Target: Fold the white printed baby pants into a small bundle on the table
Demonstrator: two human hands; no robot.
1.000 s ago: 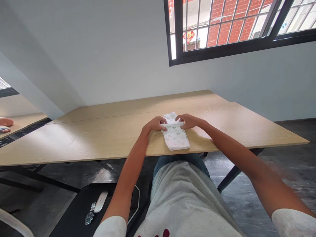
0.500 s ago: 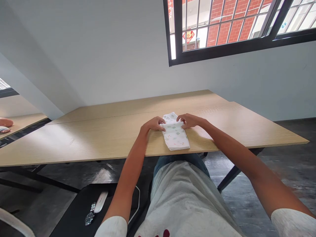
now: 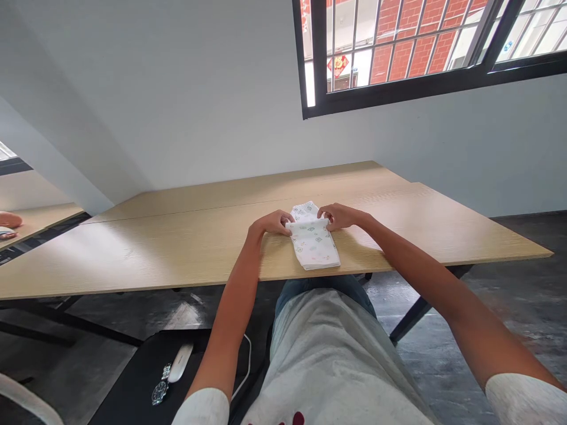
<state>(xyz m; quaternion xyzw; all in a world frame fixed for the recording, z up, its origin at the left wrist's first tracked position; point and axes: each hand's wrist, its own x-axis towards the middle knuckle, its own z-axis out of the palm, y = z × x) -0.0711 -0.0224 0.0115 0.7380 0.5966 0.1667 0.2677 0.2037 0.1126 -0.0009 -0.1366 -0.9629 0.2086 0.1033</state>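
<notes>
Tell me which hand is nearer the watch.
Left. The left hand touches the left edge of the cloth, ahead and right of the watch; the right hand, at the opposite edge, is farther right.

Pinching a folded, patterned white cloth (image 3: 315,245) by its side edges with left hand (image 3: 277,222) and right hand (image 3: 337,217) on the worktop (image 3: 177,248), mid-frame; sitting below a barred window (image 3: 394,94), upper right.

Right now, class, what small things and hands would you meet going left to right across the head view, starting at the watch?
Watch, slim white object, left hand, folded cloth, right hand.
</notes>
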